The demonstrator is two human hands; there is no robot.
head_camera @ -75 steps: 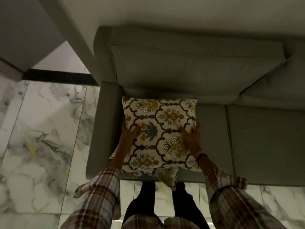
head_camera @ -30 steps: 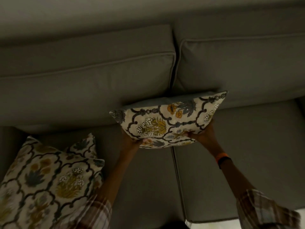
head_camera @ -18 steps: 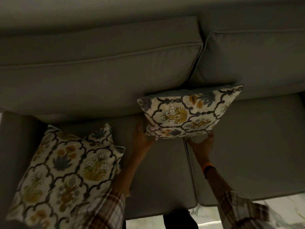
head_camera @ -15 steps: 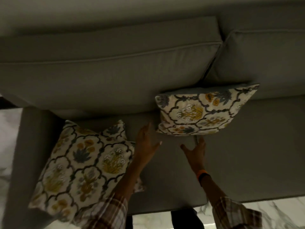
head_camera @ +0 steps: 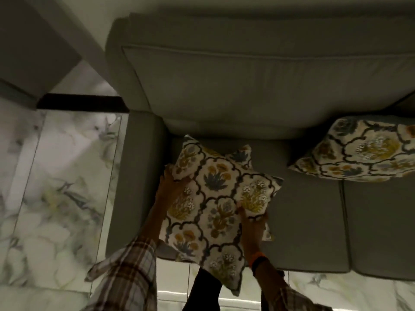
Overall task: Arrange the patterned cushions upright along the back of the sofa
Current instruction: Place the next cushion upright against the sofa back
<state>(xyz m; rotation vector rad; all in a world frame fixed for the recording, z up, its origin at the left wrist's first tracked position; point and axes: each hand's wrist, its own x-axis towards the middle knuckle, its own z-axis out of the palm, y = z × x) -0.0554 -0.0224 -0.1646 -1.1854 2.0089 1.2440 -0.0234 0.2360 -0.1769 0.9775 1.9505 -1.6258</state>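
Cushions in a cream, mustard and blue floral print are lying on a grey sofa (head_camera: pixel 258 90), which is filling most of the view, its left armrest (head_camera: pixel 137 176) running alongside a marble-tiled floor (head_camera: pixel 56 187).

Backrest padding (head_camera: pixel 258 86) is spreading across the top of the sofa, and the grey seat (head_camera: pixel 307 221) is stretching below it to the front edge.

Nearest the armrest, a patterned cushion (head_camera: pixel 215 205) is sitting tilted at the left end of the seat, its lower corner hanging past the front edge over the floor. A second cushion of the same print (head_camera: pixel 241 156) is showing behind it, only its upper corners visible near the foot of the backrest. Farther right, a third patterned cushion (head_camera: pixel 363 151) is leaning upright against the backrest, its top edge touching the padding, well apart from the other two.

Plaid sleeves (head_camera: pixel 128 272) are covering both forearms as they are reaching in from the bottom edge.

At the front cushion's upper left edge, the left hand (head_camera: pixel 170 185) is gripping the fabric with curled fingers. On its right side, the right hand (head_camera: pixel 251 218) is clasping the cushion, thumb lying on the printed face.

An orange and black wristband (head_camera: pixel 258 261) is circling the right wrist.
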